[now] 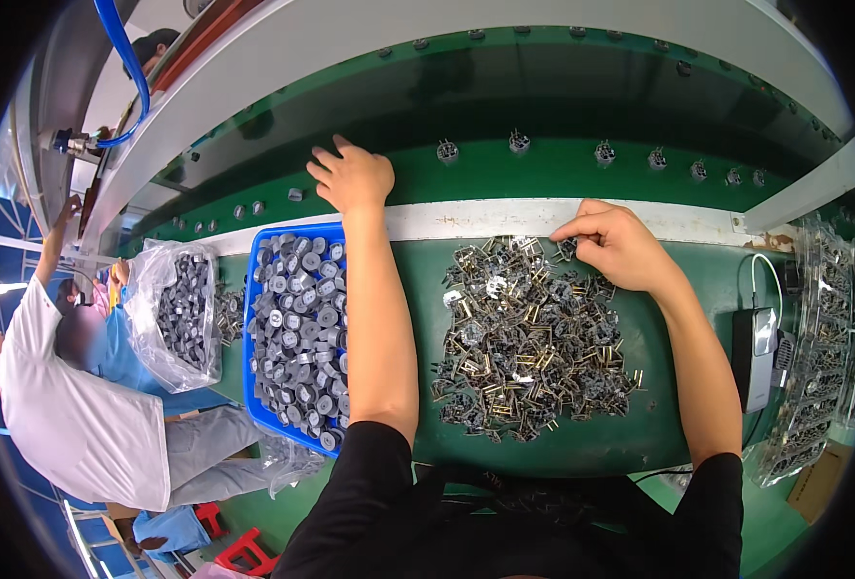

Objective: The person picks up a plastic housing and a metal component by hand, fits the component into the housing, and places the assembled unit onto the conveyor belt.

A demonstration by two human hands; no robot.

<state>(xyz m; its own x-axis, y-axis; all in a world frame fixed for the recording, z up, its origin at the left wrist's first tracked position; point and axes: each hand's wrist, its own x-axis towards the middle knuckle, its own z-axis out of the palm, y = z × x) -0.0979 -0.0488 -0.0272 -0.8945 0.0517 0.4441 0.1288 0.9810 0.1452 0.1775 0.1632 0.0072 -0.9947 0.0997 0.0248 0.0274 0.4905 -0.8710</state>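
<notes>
My left hand (355,180) is stretched over the green conveyor belt (408,174), its fingers apart and nothing visible in them. My right hand (620,243) is at the far edge of a pile of small black plug parts with metal pins (534,347). Between its thumb and forefinger I pinch one small dark plug part (566,249). Left of the pile, partly covered by my left forearm, a blue tray (250,362) holds many grey round caps (297,314).
Several pinned round pieces (605,152) stand spaced along the belt, behind a white rail (466,220). A clear bag (143,318) of grey caps lies left. At right are a power bank (756,362) with a cable and stacked clear trays (813,357). Another person (90,405) works at left.
</notes>
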